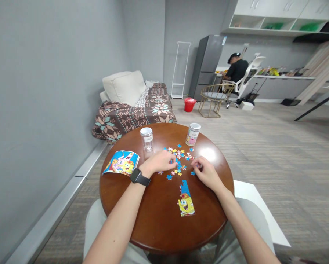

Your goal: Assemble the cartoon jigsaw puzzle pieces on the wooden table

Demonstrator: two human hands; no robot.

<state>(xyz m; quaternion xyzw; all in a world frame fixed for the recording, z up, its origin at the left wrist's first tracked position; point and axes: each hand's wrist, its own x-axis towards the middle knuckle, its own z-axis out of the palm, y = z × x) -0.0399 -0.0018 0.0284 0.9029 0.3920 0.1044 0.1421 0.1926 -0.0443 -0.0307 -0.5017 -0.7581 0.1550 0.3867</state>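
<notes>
Loose jigsaw puzzle pieces [179,165] in blue, yellow and pink lie scattered across the middle of the round table. Over the left side of this pile is my left hand [161,161], its fingers curled down among the pieces; what they hold, if anything, is hidden. My right hand [205,171] is at the pile's right edge, thumb and fingers drawn together, and I cannot make out what is between them. Nearer to me lies a joined puzzle section [185,201] with a yellow cartoon face and a blue strip above it. A blue piece [169,177] sits apart below my left hand.
A curled picture sheet [122,162] lies on the table [153,220] at left. Behind the pieces stand a clear jar [147,141] and a printed canister [192,135]. Farther off are a covered sofa [137,110], a red bin [190,105] and a seated person [237,69].
</notes>
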